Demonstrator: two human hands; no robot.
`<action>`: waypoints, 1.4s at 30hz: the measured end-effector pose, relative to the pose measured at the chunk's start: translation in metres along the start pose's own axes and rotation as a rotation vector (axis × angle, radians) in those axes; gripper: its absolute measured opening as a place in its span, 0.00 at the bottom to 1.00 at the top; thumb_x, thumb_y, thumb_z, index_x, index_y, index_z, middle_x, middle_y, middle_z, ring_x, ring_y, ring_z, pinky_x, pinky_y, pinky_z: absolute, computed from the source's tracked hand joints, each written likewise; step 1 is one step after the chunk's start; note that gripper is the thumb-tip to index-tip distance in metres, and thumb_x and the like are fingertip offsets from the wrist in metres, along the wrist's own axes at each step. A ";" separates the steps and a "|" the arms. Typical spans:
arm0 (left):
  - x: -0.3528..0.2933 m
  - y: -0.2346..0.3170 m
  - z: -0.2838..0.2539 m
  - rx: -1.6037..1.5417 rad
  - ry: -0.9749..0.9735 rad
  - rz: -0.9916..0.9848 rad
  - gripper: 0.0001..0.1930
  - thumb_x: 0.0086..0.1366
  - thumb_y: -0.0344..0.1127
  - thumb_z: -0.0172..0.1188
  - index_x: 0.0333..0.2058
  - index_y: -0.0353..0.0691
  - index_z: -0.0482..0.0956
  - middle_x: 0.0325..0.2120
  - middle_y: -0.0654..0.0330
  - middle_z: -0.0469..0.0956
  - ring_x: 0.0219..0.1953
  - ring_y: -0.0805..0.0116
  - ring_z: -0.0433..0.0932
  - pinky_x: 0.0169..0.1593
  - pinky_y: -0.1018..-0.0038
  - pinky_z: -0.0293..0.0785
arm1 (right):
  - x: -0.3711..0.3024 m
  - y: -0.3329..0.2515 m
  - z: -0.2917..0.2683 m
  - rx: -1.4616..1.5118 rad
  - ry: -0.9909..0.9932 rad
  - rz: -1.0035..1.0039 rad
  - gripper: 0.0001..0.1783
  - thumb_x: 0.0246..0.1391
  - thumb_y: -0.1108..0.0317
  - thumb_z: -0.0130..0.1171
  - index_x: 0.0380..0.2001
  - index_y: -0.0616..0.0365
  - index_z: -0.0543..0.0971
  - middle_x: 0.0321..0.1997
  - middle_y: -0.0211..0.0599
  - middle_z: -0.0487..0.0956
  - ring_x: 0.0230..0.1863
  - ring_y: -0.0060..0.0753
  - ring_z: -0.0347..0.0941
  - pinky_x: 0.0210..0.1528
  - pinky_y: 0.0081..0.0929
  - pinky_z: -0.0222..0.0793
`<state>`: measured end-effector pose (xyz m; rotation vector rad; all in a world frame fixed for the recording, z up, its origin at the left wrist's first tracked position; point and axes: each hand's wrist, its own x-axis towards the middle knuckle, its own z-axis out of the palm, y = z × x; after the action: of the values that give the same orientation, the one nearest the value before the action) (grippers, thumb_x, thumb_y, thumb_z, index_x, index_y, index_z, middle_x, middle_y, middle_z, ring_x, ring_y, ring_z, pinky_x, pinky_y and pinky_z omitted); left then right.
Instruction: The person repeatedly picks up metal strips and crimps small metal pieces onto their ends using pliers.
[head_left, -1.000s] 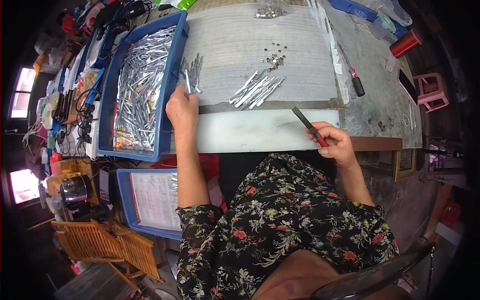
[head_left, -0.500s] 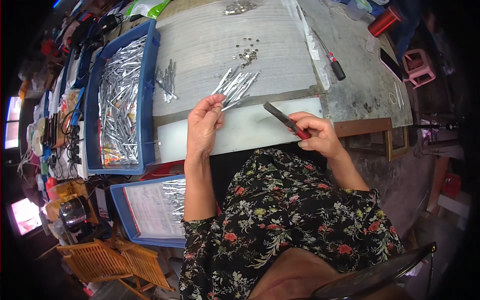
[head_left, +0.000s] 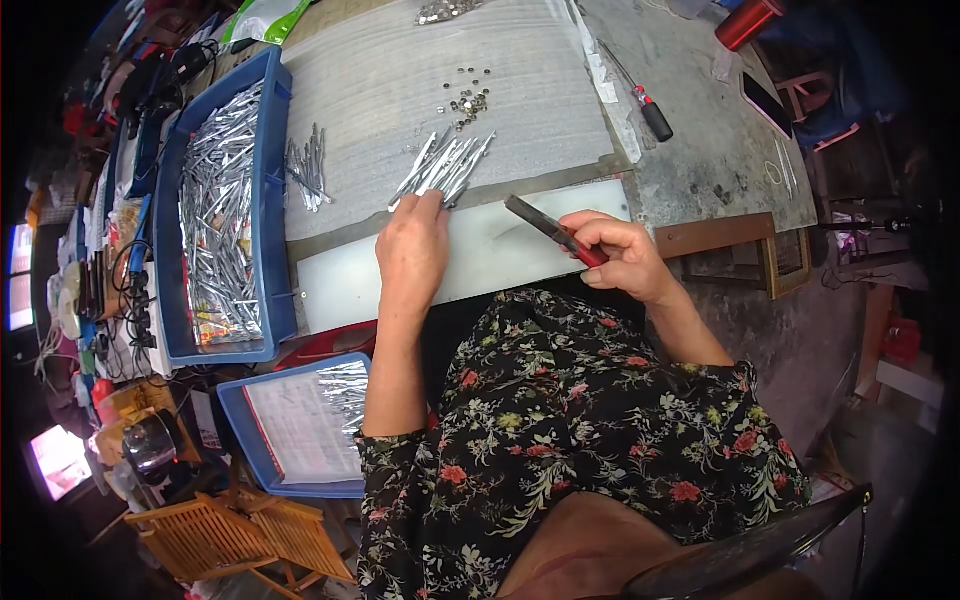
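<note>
My left hand [head_left: 412,250] reaches to the near end of a small pile of thin silver metal rods [head_left: 455,163]. Its fingers are bent together against the rod ends, and the fingertips are partly hidden, so what they pinch does not show clearly. In my right hand [head_left: 628,258] is a tool with a red handle and a dark, flat steel end [head_left: 535,217], which points up and left over a white board [head_left: 340,283]. Beyond the rods lie several small round metal pieces [head_left: 470,104] on a pale foam sheet [head_left: 370,75].
A blue tray [head_left: 272,200] full of silver rods stands at the left, with a smaller rod bunch [head_left: 310,168] beside it. Below sits a second blue tray [head_left: 245,430]. A screwdriver [head_left: 652,113], a phone [head_left: 766,103] and a red cylinder [head_left: 748,24] are at the right.
My left hand has moved from a pinch above the board forward to the rod pile, its fingers now pointing down at the rods. My right hand keeps its hold on the tool.
</note>
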<state>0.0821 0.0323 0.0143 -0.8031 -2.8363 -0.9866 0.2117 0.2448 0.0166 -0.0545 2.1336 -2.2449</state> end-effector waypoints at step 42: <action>-0.036 0.038 0.024 -0.994 0.106 -0.181 0.12 0.59 0.26 0.51 0.42 0.32 0.72 0.26 0.60 0.74 0.27 0.78 0.71 0.31 0.83 0.67 | 0.002 -0.013 0.012 -0.326 -0.018 -0.096 0.13 0.29 0.77 0.58 0.25 0.63 0.71 0.42 0.39 0.69 0.38 0.25 0.66 0.40 0.21 0.62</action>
<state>0.1346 0.0554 0.0104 -0.4609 -2.2267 -2.4208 0.2099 0.2339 0.0302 -0.1909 2.5143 -1.9065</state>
